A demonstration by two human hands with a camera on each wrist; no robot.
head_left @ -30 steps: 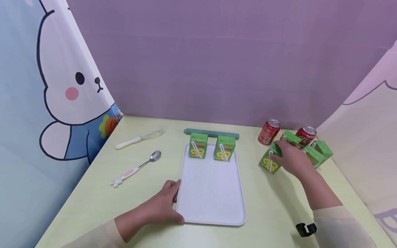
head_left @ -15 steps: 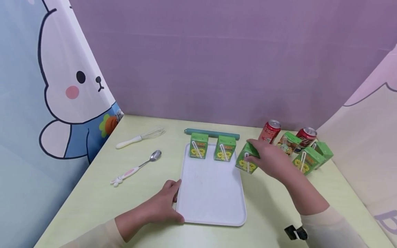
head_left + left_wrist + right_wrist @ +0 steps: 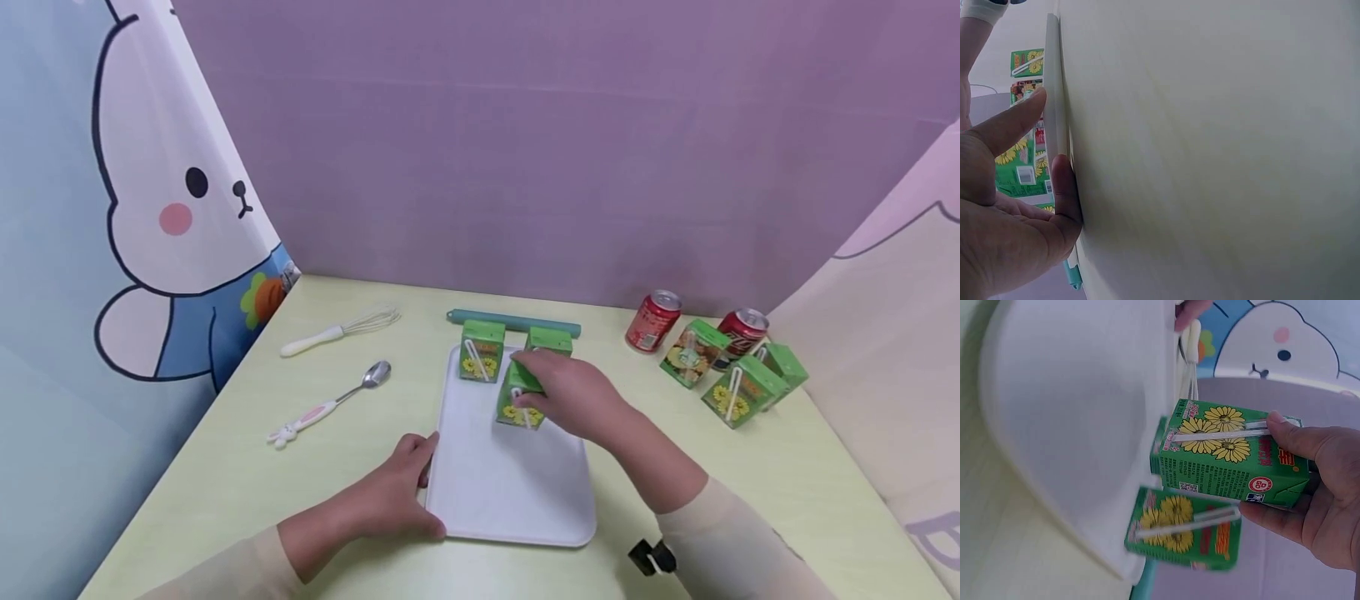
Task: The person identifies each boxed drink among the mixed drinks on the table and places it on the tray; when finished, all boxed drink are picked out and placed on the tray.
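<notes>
My right hand (image 3: 581,396) grips a green drink carton (image 3: 519,410) with yellow flowers and a white straw. In the right wrist view, thumb and fingers hold the carton (image 3: 1222,450) at its top end, close over the white tray (image 3: 510,496). Two similar cartons stand at the tray's far end: the left carton (image 3: 482,358) in plain sight, the right carton (image 3: 550,339) partly hidden behind my right hand. My left hand (image 3: 382,498) grips the tray's left edge near its front corner. In the left wrist view, its thumb and fingers lie along the tray rim (image 3: 1054,125).
To the right stand a red can (image 3: 653,322), a darker red can (image 3: 741,333) and three more cartons, including a front carton (image 3: 738,392). On the left lie a whisk (image 3: 341,330) and a spoon (image 3: 330,406). A teal stick (image 3: 513,322) lies behind the tray.
My right hand has carried a carton left from the group by the cans, across the tray's right edge to above the tray. My left hand and the tray have stayed put.
</notes>
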